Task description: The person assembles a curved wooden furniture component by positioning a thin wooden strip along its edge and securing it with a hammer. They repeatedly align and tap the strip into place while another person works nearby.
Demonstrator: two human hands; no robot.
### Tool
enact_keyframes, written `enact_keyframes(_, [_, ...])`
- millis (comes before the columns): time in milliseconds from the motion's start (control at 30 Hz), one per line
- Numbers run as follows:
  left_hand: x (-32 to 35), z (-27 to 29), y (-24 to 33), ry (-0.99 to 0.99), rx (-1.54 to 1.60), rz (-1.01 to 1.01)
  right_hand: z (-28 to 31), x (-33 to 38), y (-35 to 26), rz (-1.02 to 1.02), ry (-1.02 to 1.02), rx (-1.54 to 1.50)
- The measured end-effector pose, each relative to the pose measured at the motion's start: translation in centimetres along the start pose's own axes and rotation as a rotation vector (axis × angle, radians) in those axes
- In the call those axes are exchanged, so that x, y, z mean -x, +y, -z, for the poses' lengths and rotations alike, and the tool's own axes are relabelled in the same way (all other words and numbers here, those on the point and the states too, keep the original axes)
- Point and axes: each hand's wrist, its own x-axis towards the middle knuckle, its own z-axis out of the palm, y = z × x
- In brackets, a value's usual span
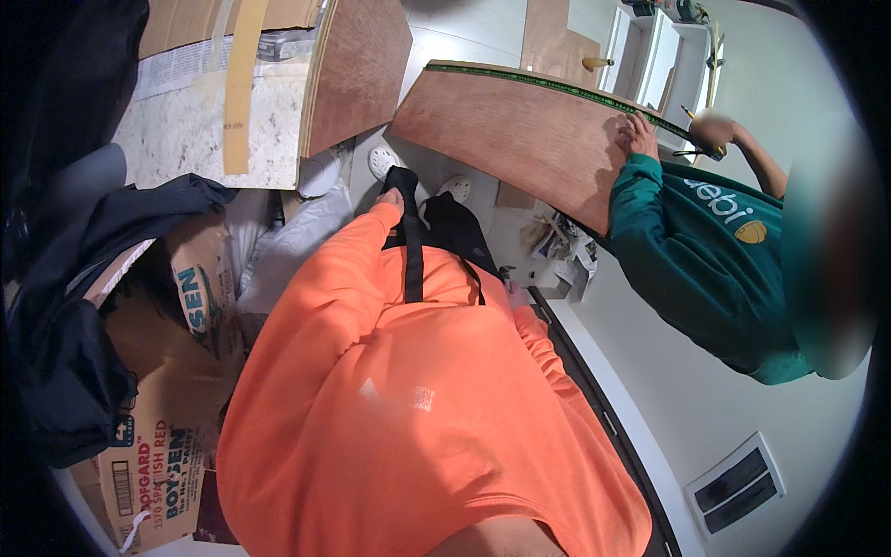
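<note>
In front of my waist, my left hand is closed around a wide black strap. The strap runs from the hand down over my orange sweatshirt, and its upper end folds above my fingers. At my right hip, my right hand shows only in small part; its fingers are too hidden to tell what they do. A thin black cord hangs by that side of my waist.
At right, a person in a green sweatshirt stretches a tape measure along a plywood board. A tape-marked box-like panel stands at the far left. Cardboard boxes and dark cloth crowd my left; a wall vent is lower right.
</note>
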Motion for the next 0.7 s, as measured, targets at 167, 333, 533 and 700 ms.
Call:
enact_keyframes(167, [-0.1,0.7,1.1,-0.019,0.012,-0.05,-0.2,0.0,-0.2,0.039,0.033,-0.012])
enact_keyframes(333, [1.0,2.2,3.3,-0.059,-0.039,-0.093,-0.2,0.3,-0.5,0.003,0.032,-0.008])
enact_keyframes(533, [2.0,2.9,4.2,-0.115,0.042,0.02,0.3,0.8,-1.2,-0.015,0.007,-0.048])
enact_keyframes(700, [1.7,2.4,3.1,-0.069,-0.04,-0.035,0.4,1.0,-1.4,-0.031,0.026,-0.056])
